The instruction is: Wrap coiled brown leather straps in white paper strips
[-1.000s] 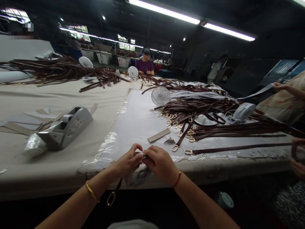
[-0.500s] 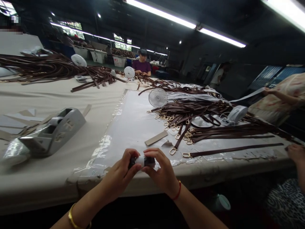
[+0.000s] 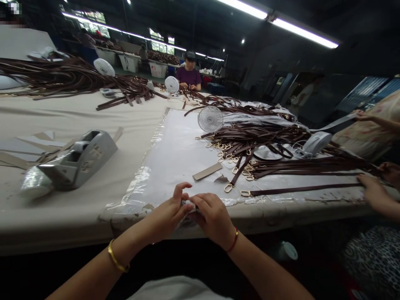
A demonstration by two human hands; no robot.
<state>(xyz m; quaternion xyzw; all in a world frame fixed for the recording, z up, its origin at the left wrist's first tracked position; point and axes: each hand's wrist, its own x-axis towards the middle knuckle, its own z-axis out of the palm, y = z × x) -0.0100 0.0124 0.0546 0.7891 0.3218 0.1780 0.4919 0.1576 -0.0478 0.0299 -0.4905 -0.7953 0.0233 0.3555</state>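
Observation:
My left hand (image 3: 175, 210) and my right hand (image 3: 214, 214) meet over the table's front edge. Between their fingertips is a small white and dark bundle (image 3: 189, 204), mostly covered by the fingers, so its kind is unclear. My left index finger is raised off it, while thumb and other fingers stay closed at it. The right fingers bend over its top. Beyond the hands lie a flat tan strip (image 3: 207, 171) and a dark brown strap (image 3: 300, 190) with a gold clasp (image 3: 245, 193) at its near end.
At left stands a grey tape dispenser (image 3: 83, 160) by cut card pieces (image 3: 18, 146). Piled brown straps (image 3: 268, 137) and a small white fan (image 3: 210, 119) occupy the right side. Another person's hand (image 3: 375, 193) rests at the right edge; a person in purple (image 3: 189, 76) sits across.
The bundle has turned and is now more covered by my fingers. My left index finger has lifted. At right, the other person's hand has moved inward to the single strap's far end.

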